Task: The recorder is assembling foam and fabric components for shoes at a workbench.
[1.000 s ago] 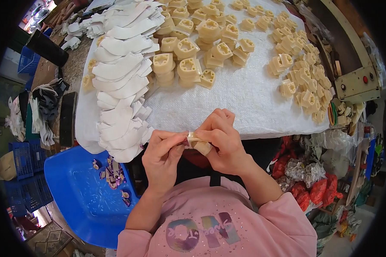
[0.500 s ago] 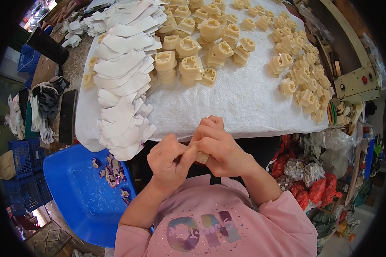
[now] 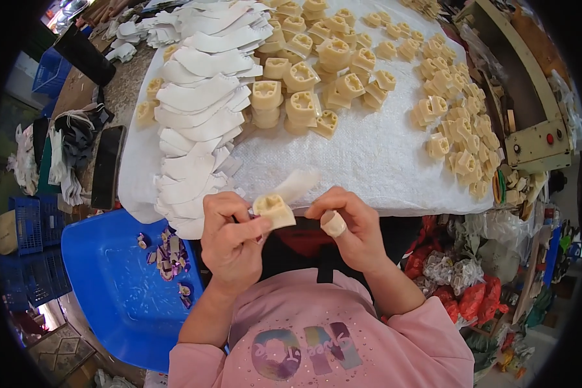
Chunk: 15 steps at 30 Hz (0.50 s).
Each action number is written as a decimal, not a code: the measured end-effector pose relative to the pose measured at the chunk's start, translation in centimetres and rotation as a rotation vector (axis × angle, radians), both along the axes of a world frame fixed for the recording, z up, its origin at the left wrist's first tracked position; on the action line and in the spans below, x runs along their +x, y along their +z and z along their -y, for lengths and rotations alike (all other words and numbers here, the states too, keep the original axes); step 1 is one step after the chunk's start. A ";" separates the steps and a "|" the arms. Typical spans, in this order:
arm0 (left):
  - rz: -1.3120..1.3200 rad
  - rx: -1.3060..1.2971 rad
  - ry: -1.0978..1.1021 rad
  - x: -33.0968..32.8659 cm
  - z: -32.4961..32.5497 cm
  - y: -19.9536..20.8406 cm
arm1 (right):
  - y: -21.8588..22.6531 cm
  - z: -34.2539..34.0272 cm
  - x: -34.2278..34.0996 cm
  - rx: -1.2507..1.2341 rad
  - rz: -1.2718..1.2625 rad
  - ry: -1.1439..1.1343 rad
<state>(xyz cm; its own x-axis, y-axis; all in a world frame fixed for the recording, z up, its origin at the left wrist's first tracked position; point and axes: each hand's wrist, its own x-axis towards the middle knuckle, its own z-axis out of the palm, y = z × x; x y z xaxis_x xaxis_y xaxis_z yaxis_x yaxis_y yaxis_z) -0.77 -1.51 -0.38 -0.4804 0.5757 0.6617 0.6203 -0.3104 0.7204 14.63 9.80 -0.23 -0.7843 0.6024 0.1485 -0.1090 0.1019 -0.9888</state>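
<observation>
My left hand [image 3: 231,242] pinches a cream moulded piece [image 3: 275,211] with a hollow top, held up before the table's front edge. A blurred white strip [image 3: 296,186] reaches out behind that piece toward the table; whether they are joined, I cannot tell. A bit of purple shows by the left fingers. To the right, apart from the piece, my right hand [image 3: 359,236] has its fingers loosely bent and spread. Around its thumb sits a cream band [image 3: 334,223]. White curved strips [image 3: 204,103] lie overlapped in a long row on the table's left, beside stacked cream pieces [image 3: 302,107].
White woven sheeting [image 3: 362,155] covers the table. More cream pieces [image 3: 462,129] are heaped at its right. A blue tub [image 3: 103,278] holding purple pieces [image 3: 169,255] stands below left. Red and clear bags [image 3: 475,294] pile up at lower right. A dark phone [image 3: 108,167] lies at left.
My hands were together over a small cream piece; now they are apart. The left has lifted the piece into plain sight, and the white strip shows. The view has shifted slightly.
</observation>
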 end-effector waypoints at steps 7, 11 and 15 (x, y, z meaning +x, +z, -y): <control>0.120 0.001 -0.279 1.9 0.1 0.4 | -0.1 3.1 0.3 -0.628 -0.195 -0.105; -0.075 -0.052 -0.213 2.1 -0.1 0.1 | 0.4 3.2 1.0 -0.639 -0.210 -0.092; -0.328 -0.114 -0.114 2.4 -0.3 0.2 | 0.8 3.5 0.6 -0.531 -0.133 -0.090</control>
<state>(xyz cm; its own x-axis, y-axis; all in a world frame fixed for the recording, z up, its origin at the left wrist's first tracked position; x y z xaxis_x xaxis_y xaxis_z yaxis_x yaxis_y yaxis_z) 1.67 -1.19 -0.14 -0.1820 0.6920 0.6986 0.7901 -0.3200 0.5228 15.22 6.29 0.59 -0.7211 0.6856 -0.0997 -0.2507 -0.3923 -0.8850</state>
